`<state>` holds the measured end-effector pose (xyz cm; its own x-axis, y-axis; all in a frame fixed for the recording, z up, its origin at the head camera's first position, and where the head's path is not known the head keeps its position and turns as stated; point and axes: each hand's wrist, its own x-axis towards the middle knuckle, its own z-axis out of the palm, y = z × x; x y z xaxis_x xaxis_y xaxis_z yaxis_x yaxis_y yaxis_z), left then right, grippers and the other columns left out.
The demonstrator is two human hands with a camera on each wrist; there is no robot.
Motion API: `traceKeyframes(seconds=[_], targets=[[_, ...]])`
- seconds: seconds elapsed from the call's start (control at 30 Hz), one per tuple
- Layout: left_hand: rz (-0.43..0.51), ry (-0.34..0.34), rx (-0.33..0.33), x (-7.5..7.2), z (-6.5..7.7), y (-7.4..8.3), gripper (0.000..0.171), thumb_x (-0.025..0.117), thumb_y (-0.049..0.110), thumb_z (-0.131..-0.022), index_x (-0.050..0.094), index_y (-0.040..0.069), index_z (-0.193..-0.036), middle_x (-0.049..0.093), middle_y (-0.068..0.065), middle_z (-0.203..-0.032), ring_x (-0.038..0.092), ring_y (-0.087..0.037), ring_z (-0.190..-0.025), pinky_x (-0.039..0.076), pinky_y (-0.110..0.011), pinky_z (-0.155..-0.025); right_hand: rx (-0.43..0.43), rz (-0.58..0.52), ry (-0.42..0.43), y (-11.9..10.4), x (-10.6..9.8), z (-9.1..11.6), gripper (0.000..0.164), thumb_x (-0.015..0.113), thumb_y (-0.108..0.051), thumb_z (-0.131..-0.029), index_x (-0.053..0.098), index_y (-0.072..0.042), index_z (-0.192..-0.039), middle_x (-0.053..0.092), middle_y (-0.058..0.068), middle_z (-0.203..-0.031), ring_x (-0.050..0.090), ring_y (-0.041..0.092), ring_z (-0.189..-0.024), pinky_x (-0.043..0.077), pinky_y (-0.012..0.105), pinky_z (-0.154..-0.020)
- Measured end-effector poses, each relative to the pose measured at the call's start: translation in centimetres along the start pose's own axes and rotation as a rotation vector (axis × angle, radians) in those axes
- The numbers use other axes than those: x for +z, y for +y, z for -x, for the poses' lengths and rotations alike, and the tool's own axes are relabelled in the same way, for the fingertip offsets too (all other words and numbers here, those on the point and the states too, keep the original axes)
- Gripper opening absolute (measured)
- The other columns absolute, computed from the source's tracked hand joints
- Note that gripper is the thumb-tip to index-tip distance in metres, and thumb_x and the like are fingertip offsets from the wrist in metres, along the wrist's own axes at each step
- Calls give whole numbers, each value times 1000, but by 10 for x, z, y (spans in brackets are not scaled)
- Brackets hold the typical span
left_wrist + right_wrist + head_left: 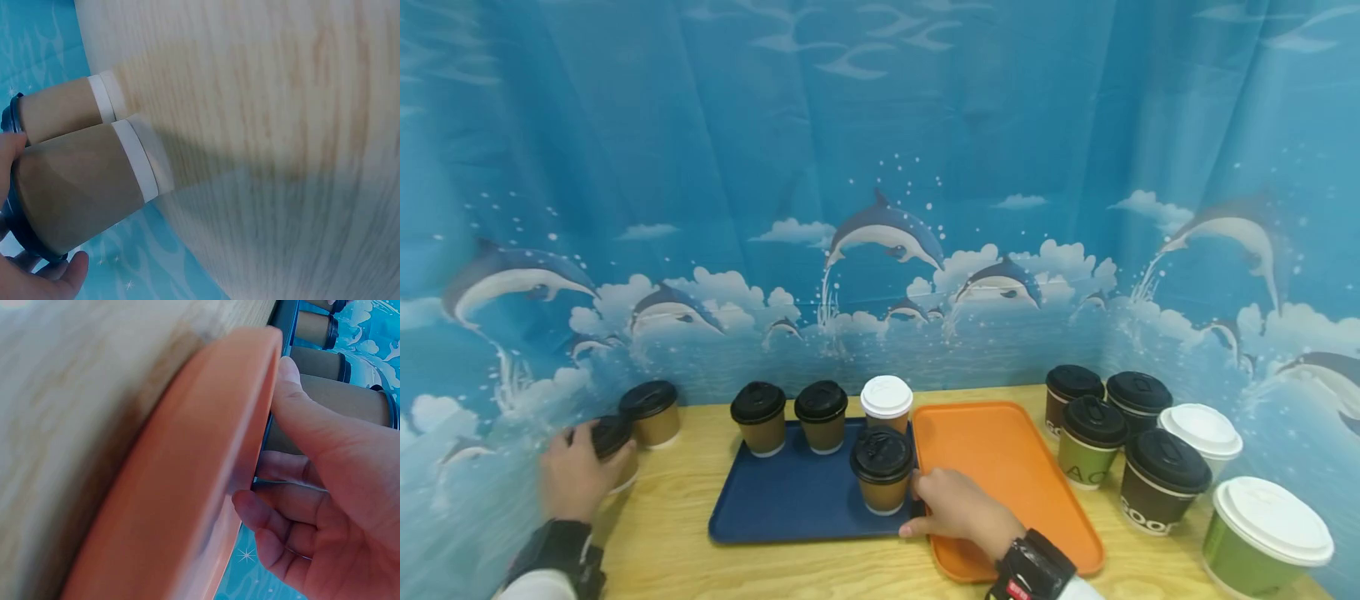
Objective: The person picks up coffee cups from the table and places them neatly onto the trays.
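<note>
At the left, my left hand grips a brown paper coffee cup by its black lid, fingers and thumb around the lid. A second brown cup with a black lid stands right behind it. My right hand holds the right edge of the blue tray, its thumb and fingers at the rim where it meets the orange tray. Close beside these fingers stands a brown black-lidded cup on the blue tray. Along that tray's back are two more black-lidded brown cups and a white-lidded cup.
Several lidded cups stand right of the orange tray: green ones, dark ones and white-lidded ones, including a large green cup near the front. A blue dolphin-print curtain closes off the back of the wooden table.
</note>
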<state>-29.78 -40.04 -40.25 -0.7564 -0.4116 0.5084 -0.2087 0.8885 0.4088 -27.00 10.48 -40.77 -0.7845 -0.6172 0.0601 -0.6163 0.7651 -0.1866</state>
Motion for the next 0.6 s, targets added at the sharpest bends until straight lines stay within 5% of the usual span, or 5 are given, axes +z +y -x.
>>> traceKeyframes(seconds=[0.27, 0.6], targets=[[25, -41, -22, 2, 0, 2, 73, 74, 29, -77, 40, -11, -127, 30, -44, -126, 35, -61, -109, 33, -68, -89, 8, -15, -4, 0, 1, -1, 45, 70, -54, -71, 60, -13, -84, 35, -9, -59, 33, 5, -50, 27, 22, -46], [47, 21, 35, -2, 8, 5, 68, 77, 28, -74, 46, -10, -122, 38, -41, -119, 42, -57, -101, 39, -66, -81, 6, -8, -3, 0, 1, 0, 46, 70, -55, -70, 61, -12, -86, 36, -9, -59, 34, 5, -51, 29, 22, -47]])
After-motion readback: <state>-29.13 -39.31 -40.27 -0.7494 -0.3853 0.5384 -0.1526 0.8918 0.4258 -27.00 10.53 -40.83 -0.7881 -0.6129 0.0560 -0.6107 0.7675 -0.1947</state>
